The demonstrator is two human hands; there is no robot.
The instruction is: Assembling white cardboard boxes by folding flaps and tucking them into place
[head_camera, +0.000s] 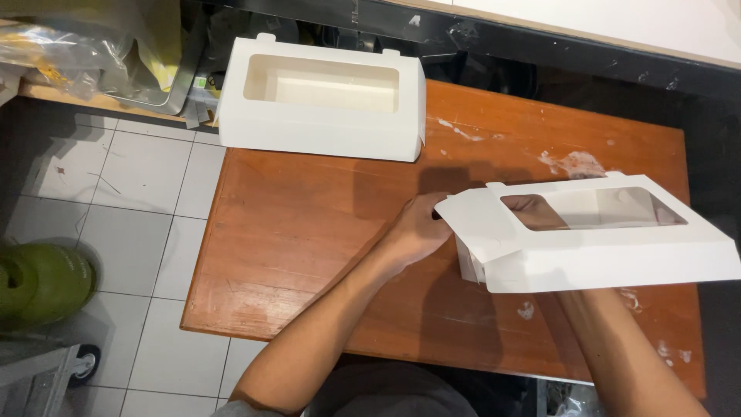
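Note:
A white cardboard box with a clear window (587,235), partly folded, is held over the right side of a brown wooden table (309,216). My left hand (421,228) grips its left end flap. My right hand (536,212) is under the lid, fingers seen through the window; the forearm runs in from below. A second, finished white window box (324,100) stands at the table's far left corner, apart from both hands.
White smears mark the table's right part (575,164). Grey floor tiles (131,201) lie to the left, with a green gas cylinder (42,282) and a wheeled cart (46,374). Plastic bags (85,46) sit on a shelf at top left.

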